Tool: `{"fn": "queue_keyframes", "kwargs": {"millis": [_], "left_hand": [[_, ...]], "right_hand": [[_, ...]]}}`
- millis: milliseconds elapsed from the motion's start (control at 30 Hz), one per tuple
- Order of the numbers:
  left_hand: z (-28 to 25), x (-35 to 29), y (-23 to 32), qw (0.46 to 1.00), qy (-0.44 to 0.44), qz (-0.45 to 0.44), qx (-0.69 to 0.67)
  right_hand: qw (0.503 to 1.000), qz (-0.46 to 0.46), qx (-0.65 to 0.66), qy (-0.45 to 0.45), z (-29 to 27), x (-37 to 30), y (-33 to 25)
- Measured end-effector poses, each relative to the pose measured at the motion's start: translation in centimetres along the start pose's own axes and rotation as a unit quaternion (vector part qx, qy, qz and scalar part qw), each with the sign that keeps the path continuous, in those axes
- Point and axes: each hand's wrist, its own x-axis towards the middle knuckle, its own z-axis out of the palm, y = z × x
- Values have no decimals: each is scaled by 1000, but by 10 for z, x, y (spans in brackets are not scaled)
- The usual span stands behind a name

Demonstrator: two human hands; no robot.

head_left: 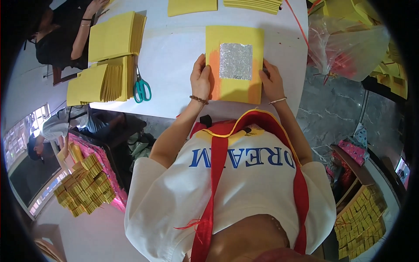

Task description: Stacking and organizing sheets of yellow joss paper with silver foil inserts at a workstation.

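Between my two hands is a stack of yellow joss paper (235,91) with a silver foil square in the middle and orange bands along its sides. It is at the near edge of the white table (174,74). My left hand (200,81) grips its left edge, thumb on top and fingers curled at the side. On the opposite edge, my right hand (273,81) holds it the same way. How thick the stack is cannot be seen from above. Teal-handled scissors (142,89) lie to the left, against piles of folded yellow paper (111,37).
More yellow paper stacks (192,6) lie at the table's far edge. Right of the table hangs a clear plastic bag (345,48). Bundled yellow paper is heaped at lower left (87,185) and lower right (362,222). Two other people are at the left, one by a table corner (63,39).
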Motion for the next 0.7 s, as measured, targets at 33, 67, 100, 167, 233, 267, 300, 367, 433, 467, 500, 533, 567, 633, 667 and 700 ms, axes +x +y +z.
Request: {"fn": "queue_keyframes", "kwargs": {"millis": [33, 67, 100, 167, 233, 267, 300, 367, 433, 467, 500, 533, 567, 633, 667, 700], "left_hand": [[-3, 2, 1, 999, -19, 6, 45], [-6, 1, 4, 995, -38, 10, 90], [-14, 7, -5, 999, -38, 8, 15], [-29, 5, 9, 936, -76, 189, 288], [-33, 0, 33, 822, -169, 344, 420], [-36, -5, 34, 781, -211, 374, 453], [-32, -11, 32, 772, -200, 372, 474], [-31, -21, 23, 760, -190, 388, 486], [-33, -26, 12, 835, -171, 310, 421], [-34, -30, 16, 835, -172, 309, 420], [-36, -33, 21, 803, -206, 337, 446], [-37, -35, 23, 769, -239, 361, 470], [-40, -36, 23, 733, -267, 390, 489], [-45, -37, 21, 688, -318, 430, 490], [-43, -39, 23, 659, -316, 455, 509], [-42, -37, 26, 648, -322, 471, 505]], "right_hand": [[1000, 10, 18, 3, -1, 0, 1], [1000, 12, 15, 2, -2, -3, -7], [999, 11, 32, 24, -5, -3, -18], [997, 6, 40, 61, -10, -14, -24], [951, -222, -203, 70, -18, -18, -14], [956, -210, -196, 55, -14, -20, -17], [960, -197, -192, 44, -8, -24, -22], [959, -202, -189, 67, 0, -31, -23], [968, -173, -151, 101, 9, -33, -29], [980, -124, -103, 118, 13, -41, -30], [980, -120, -103, 117, 12, -42, -28], [973, -154, -132, 112, 6, -36, -24], [966, -182, -155, 102, 4, -36, -21], [958, -224, -169, 52, 0, -32, -26], [956, -230, -182, 31, -3, -30, -29], [952, -238, -193, 12, -4, -32, -31]]}}
